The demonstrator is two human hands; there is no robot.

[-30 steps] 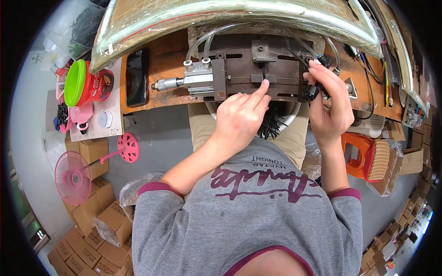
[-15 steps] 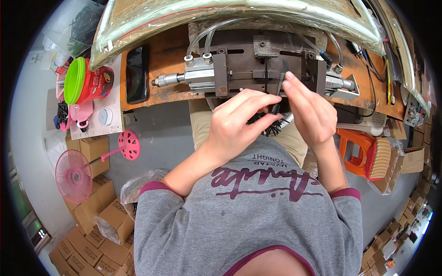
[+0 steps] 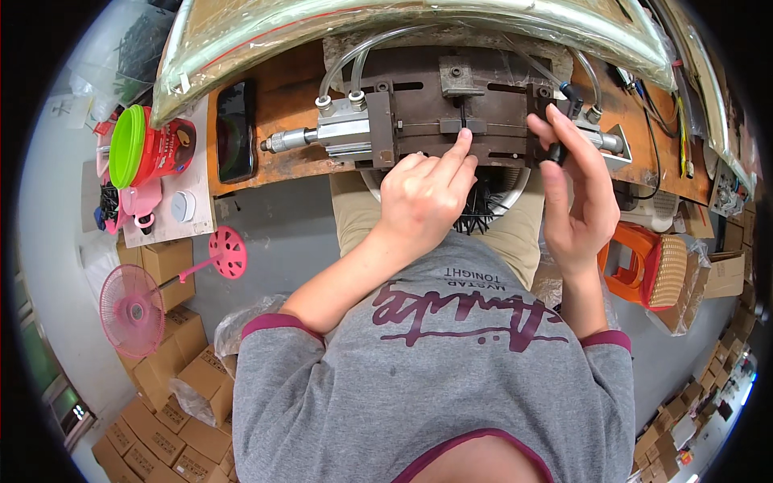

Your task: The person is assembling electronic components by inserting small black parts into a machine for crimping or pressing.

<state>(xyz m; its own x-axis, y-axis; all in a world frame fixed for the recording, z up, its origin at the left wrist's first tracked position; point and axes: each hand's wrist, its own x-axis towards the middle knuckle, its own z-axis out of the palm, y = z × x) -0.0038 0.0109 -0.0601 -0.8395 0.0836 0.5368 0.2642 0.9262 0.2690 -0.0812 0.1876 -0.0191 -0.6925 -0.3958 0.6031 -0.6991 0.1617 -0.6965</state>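
Note:
A dark metal clamping fixture [image 3: 427, 143] lies on the workbench in front of me. A thin black rod [image 3: 463, 111] stands upright in the picture at its middle, between the small grey jaws [image 3: 452, 126]. My left hand [image 3: 423, 197] reaches over the fixture's near edge, its index fingertip on the rod's near end and its thumb hidden. To the right, my right hand [image 3: 581, 193] holds a short black piece [image 3: 556, 153] between thumb and fingers; its exact kind cannot be made out. Below the fixture, partly behind my left hand, several thin black rods [image 3: 481, 208] lie bunched in a pale round container.
Air cylinders flank the fixture, a left one [image 3: 346, 129] and a right one [image 3: 600, 141], with clear hoses [image 3: 354, 60]. A black phone [image 3: 237, 133] lies at the left. Plastic-wrapped panel edging [image 3: 419, 14] overhangs the back. An orange stool [image 3: 636, 262] stands at right.
My left hand has let go of a small black piece and moved its index finger up to the fixture's middle. My right hand has moved right and now holds a black piece.

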